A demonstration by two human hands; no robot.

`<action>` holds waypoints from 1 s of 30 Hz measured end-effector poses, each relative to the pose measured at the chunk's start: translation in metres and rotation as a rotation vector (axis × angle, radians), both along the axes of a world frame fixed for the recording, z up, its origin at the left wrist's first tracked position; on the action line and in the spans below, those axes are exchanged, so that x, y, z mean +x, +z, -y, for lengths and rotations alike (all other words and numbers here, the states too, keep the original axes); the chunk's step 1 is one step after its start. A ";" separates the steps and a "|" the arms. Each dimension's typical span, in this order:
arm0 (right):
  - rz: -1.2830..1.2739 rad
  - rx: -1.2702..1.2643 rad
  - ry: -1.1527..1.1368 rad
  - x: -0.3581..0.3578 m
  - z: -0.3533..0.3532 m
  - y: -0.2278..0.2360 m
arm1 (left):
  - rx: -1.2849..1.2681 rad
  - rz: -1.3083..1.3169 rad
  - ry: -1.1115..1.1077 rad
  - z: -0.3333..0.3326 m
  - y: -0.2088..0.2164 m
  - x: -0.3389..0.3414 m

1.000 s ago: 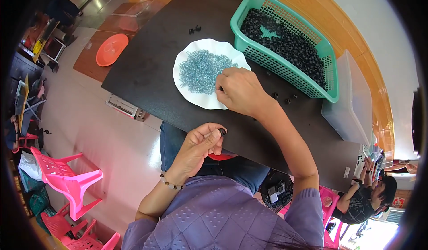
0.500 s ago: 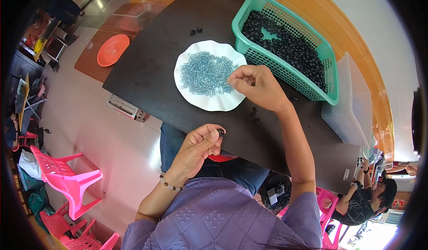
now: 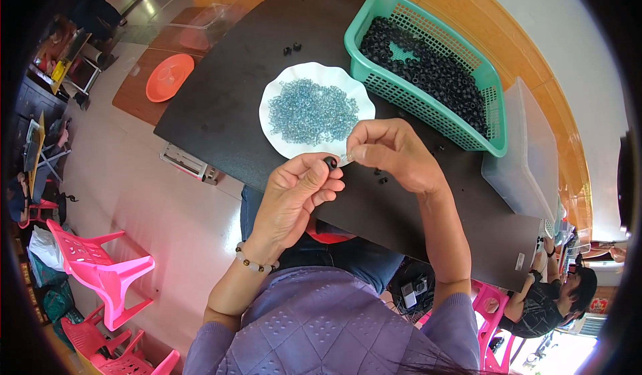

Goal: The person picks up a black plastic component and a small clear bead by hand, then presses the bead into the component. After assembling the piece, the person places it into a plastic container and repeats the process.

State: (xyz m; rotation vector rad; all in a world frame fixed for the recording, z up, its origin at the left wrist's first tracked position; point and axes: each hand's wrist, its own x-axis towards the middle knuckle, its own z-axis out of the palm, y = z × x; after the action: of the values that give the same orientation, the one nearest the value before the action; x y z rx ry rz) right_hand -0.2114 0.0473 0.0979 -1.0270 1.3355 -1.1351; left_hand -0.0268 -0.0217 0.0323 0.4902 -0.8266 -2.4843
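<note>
My left hand (image 3: pixel 289 194) pinches a small black ring-like part (image 3: pixel 330 163) between thumb and fingers, its hole facing right. Close beside it, my right hand (image 3: pixel 401 154) holds a tiny clear ring-like piece (image 3: pixel 348 157) at the tips of thumb and forefinger. The two pieces are nearly touching; whether they meet cannot be made out. Just beyond both hands, a white wavy-rimmed plate (image 3: pixel 334 73) holds a heap of small clear bluish pieces (image 3: pixel 309 111). At the far right, a green slotted basket (image 3: pixel 401 97) contains many black parts (image 3: pixel 428 64).
Loose black parts (image 3: pixel 293 48) lie on the dark table (image 3: pixel 221 101) behind the plate, others near my right hand. A clear plastic bin (image 3: pixel 525 151) stands right of the basket. Left are an orange basin (image 3: pixel 170 77) and a pink chair (image 3: pixel 110 268). Another person (image 3: pixel 552 298) is at right.
My right hand has come back from the plate toward my left hand, bringing a tiny clear piece. My left hand has risen slightly toward the plate, still gripping the black part.
</note>
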 end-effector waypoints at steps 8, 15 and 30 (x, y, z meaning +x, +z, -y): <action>-0.007 0.050 0.024 0.001 -0.021 -0.007 | 0.029 0.028 -0.050 -0.016 -0.003 -0.004; -0.002 0.058 -0.024 -0.004 -0.036 -0.017 | 0.074 0.023 -0.098 -0.027 -0.012 -0.009; 0.029 0.033 -0.176 -0.012 -0.068 -0.022 | 0.251 -0.018 -0.205 -0.043 -0.016 -0.024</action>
State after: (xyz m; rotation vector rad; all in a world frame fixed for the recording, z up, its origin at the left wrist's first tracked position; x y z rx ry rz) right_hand -0.2238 0.1158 0.0759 -0.8798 1.4380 -1.2495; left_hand -0.0509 0.0214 0.0167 0.4884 -0.5860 -2.7963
